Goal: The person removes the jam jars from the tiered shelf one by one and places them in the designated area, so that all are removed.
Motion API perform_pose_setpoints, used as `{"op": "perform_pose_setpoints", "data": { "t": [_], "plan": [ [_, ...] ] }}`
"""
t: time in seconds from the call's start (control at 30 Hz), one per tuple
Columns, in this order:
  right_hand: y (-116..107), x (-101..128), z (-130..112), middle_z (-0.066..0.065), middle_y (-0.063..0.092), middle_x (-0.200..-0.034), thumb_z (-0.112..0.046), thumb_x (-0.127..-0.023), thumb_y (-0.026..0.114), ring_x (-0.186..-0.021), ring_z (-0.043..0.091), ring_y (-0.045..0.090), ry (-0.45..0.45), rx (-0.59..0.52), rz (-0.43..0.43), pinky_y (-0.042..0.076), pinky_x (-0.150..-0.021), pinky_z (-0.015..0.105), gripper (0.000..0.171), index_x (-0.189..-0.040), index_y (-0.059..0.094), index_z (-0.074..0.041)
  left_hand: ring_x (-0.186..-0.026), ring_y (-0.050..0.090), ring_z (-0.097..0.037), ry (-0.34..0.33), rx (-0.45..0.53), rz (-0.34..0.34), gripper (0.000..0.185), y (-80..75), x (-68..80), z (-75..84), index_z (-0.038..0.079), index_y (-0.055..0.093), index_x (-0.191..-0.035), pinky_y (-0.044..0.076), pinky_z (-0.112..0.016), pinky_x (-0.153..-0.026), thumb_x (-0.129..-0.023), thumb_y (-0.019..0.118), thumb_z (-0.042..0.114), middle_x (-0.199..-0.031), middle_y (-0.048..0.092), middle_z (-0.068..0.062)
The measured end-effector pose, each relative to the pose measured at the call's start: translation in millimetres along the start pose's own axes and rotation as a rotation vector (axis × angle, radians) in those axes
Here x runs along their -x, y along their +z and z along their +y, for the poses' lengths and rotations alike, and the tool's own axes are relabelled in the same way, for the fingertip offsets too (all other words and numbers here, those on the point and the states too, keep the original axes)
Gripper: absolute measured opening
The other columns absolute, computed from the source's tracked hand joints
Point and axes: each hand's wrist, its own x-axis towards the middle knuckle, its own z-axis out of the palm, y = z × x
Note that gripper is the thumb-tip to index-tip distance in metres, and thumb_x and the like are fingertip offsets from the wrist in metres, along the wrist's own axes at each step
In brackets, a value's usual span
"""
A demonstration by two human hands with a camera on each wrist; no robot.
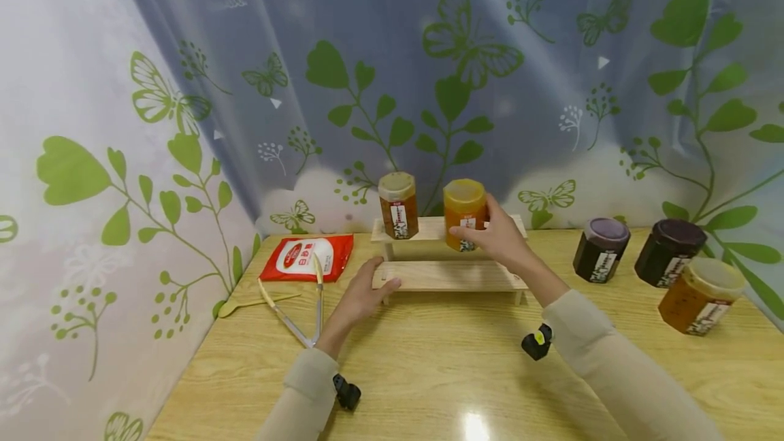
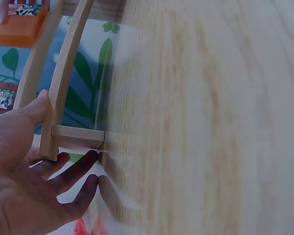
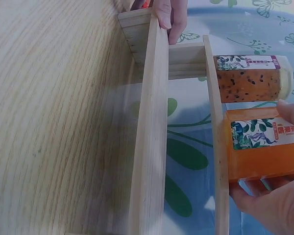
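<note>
2 jars stand on the top step of the wooden stepped rack (image 1: 450,275): a brown jar (image 1: 399,205) and the orange jar (image 1: 465,213). 3 jars remain on the desk (image 1: 429,373) to the right. Right hand (image 1: 499,237): grip clasped round the orange jar. Left hand (image 1: 361,298): fingers relaxed, thumb resting on the rack's lower left end, holding nothing.

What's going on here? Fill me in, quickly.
A person is at a light wooden table. Their right hand has its grip round an orange jar with a yellow lid on the top tier of a small two-step wooden rack. Their left hand rests against the rack's lower left end. A brown jar with a beige lid stands beside the orange one.
</note>
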Motion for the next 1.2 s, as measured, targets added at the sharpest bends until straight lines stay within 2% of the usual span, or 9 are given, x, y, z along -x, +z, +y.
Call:
{"op": "perform_pose_setpoints", "data": {
  "t": [0.33, 0.87, 1.2],
  "plan": [
    [-4.9, 12.1, -0.2, 0.02, 0.053, -0.144, -0.031, -0.093, 0.08, -0.129, 0.039, 0.055, -0.018, 0.007, 0.003, 0.053, -0.099, 0.057, 0.086, -0.16, 0.03, -0.012, -0.153, 0.029, -0.041, -0.01, 0.006, -0.007, 0.077, 0.1, 2.5, 1.7, 0.004, 0.034, -0.16, 0.026, -0.06, -0.123, -0.102, 0.067, 0.042, -0.165, 0.033, -0.022],
    [-12.7, 26.0, 2.2, 0.017, 0.055, -0.139, -0.032, -0.091, 0.083, -0.123, 0.037, 0.058, -0.029, 0.023, 0.018, 0.055, -0.095, 0.052, 0.085, -0.158, 0.034, -0.013, -0.152, 0.03, -0.042, 0.0, 0.015, 0.0, 0.076, -0.5, 2.1, 1.4, 0.003, 0.036, -0.159, 0.027, -0.061, -0.122, -0.102, 0.068, 0.041, -0.164, 0.035, -0.022],
    [-20.6, 36.6, 3.8, 0.02, 0.051, -0.144, -0.029, -0.093, 0.082, -0.127, 0.039, 0.056, -0.016, -0.005, 0.02, 0.053, -0.1, 0.055, 0.089, -0.161, 0.028, -0.012, -0.151, 0.032, -0.042, 0.004, 0.018, 0.003, 0.075, -0.2, 1.2, 3.0, 0.002, 0.036, -0.158, 0.027, -0.06, -0.123, -0.102, 0.068, 0.039, -0.163, 0.036, -0.023]
  ]
}}
